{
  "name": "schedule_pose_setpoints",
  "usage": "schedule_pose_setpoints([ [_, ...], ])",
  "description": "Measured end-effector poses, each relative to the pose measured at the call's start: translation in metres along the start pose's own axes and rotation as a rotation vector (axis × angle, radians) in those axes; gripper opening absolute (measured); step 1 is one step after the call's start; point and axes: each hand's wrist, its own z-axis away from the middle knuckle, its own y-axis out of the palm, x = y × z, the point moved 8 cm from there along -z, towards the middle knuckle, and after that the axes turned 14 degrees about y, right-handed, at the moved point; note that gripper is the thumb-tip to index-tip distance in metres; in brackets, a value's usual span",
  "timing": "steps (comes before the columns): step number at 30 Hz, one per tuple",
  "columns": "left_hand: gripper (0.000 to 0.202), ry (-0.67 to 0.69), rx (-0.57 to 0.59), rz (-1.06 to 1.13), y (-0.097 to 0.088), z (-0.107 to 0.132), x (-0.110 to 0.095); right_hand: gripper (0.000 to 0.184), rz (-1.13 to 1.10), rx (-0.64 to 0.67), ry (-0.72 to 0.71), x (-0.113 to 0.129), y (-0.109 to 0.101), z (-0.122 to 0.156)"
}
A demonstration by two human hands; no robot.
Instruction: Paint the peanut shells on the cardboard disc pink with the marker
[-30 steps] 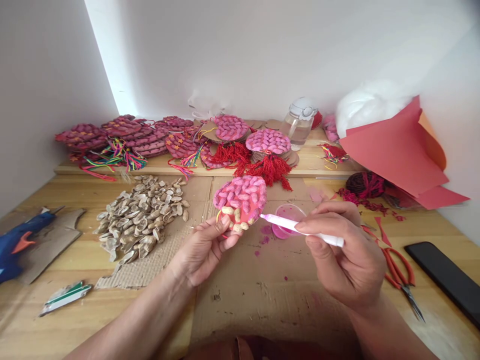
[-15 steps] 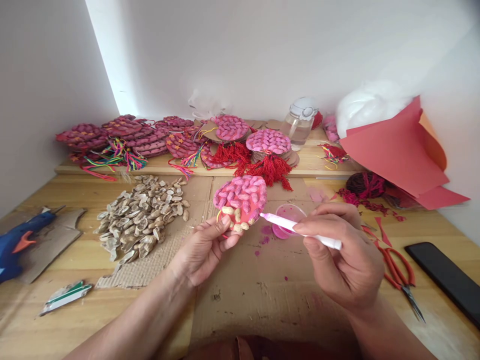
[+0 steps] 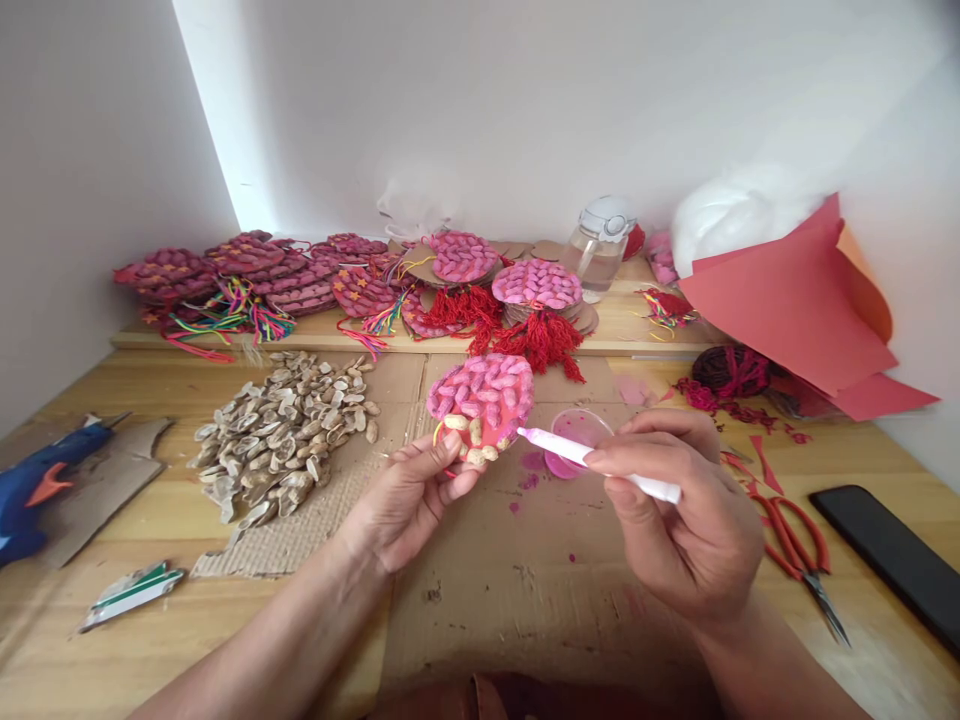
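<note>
Between thumb and fingers, my left hand [image 3: 420, 490] grips the lower edge of a round red disc [image 3: 484, 390] covered with peanut shells. Most shells on it are painted pink; several near my thumb are still plain tan. My right hand [image 3: 682, 510] is closed around a white paint pen [image 3: 570, 447], its pink tip pointing left at the disc's right edge, touching or very near a shell there. Behind the pen, a clear round dish [image 3: 581, 430] of pink paint sits on the stained cardboard [image 3: 517, 590].
A heap of peanut shells [image 3: 289, 430] lies at left, near a blue glue gun [image 3: 45, 480]. Finished-looking pink discs [image 3: 536, 283] with tassels line the back ledge beside a water bottle [image 3: 600, 245]. Red paper [image 3: 795, 300], orange-handled pliers [image 3: 802, 550] and a phone [image 3: 892, 550] are at right.
The pen and my right hand have shifted very slightly left and down along the disc's edge. My left hand keeps the disc almost where it was.
</note>
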Motion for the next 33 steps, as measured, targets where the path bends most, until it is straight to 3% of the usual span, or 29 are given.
schedule_pose_setpoints([
  [8, 0.018, 0.007, 0.019, 0.0, -0.0011, -0.0012, 0.0004, 0.021, 0.016, -0.017, 0.009, 0.0001, -0.0005, 0.0002],
  [14, 0.022, 0.011, -0.004, -0.013, -0.0017, 0.0, -0.0008, 0.02, -0.018, 0.047, 0.006, 0.002, 0.0043, 0.0034],
  [19, 0.019, 0.007, 0.008, -0.02, -0.0004, 0.0001, -0.0004, 0.021, 0.022, -0.035, 0.031, -0.0015, -0.001, 0.0016],
  [33, 0.021, 0.034, 0.024, 0.013, -0.0009, -0.002, -0.0012, 0.022, 0.066, 0.001, -0.03, 0.0059, 0.0042, 0.0074],
])
